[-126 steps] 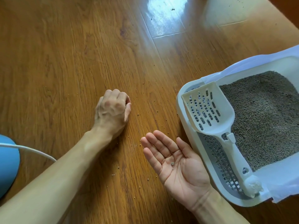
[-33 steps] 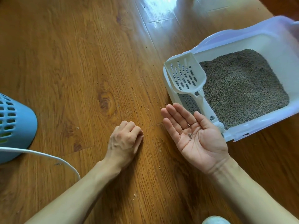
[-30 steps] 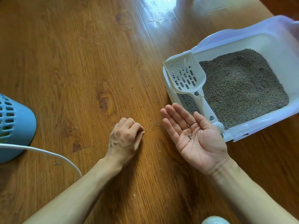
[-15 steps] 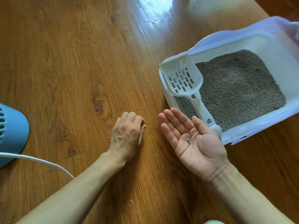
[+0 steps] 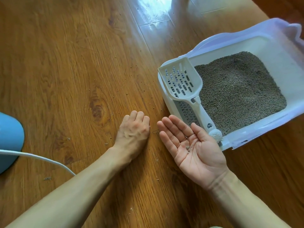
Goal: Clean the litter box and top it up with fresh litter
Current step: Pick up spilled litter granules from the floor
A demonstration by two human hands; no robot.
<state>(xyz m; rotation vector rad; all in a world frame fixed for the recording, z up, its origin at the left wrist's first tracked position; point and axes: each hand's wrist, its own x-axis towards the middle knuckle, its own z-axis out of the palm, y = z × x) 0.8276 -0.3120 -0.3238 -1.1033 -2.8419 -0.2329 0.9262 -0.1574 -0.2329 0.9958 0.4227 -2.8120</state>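
— Litter box [image 5: 278, 127]: where does it sit?

— On the wooden floor [image 5: 69, 63], at the right of the scene. It is a white tray with a pale liner bag [image 5: 256, 27] folded over its rim, and grey litter [image 5: 238, 91] fills its far and right part. A white slotted scoop [image 5: 181, 81] lies across its left end, the head toward the far side and the handle pointing near, above a grey perforated strip.

— And the hands?

— The right hand [image 5: 195, 150] is held palm up just beside the near left corner of the box. Its fingers [image 5: 172, 129] are straight and close together, gripping nothing, and a few grey litter grains [image 5: 188, 148] lie in the hollow of the palm. The left hand [image 5: 134, 129] is knuckles up on the floor, just left of the right hand. Its fingers are curled under, tips against the wood; whether they pinch anything cannot be told, since the tips are hidden.

— What else is on the floor?

— Scattered litter specks [image 5: 144, 91] dot the boards between the left hand and the box, with more nearer the viewer. At the left edge is a rounded blue object [image 5: 9, 139], only partly visible, with a white cord [image 5: 41, 159] running from it toward the left forearm. Bright light glares on the far boards.
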